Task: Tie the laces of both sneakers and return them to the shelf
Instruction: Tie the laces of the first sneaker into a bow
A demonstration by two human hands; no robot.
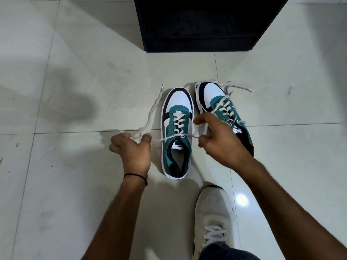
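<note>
I'm pinching both limp, slippery lace ends of the near sneaker (176, 136), left hand (134, 147) and right hand (219, 141) closed, gripping near eyelets.

Sneakers (177, 132) teal, white, black; laces (150, 113) off-white; shelf (199, 25) black.

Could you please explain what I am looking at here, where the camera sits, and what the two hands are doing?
The single picture comes from a camera worn on a person's head, looking down at their own bare hands; there is no machine. Two teal, white and black sneakers sit on the tiled floor. The left hand and right hand each take a lace end of the left sneaker in their grip. The right sneaker, partly behind the right hand, has loose laces. A dark shelf unit stands beyond. The white shoe below is on the person's own foot.
</note>
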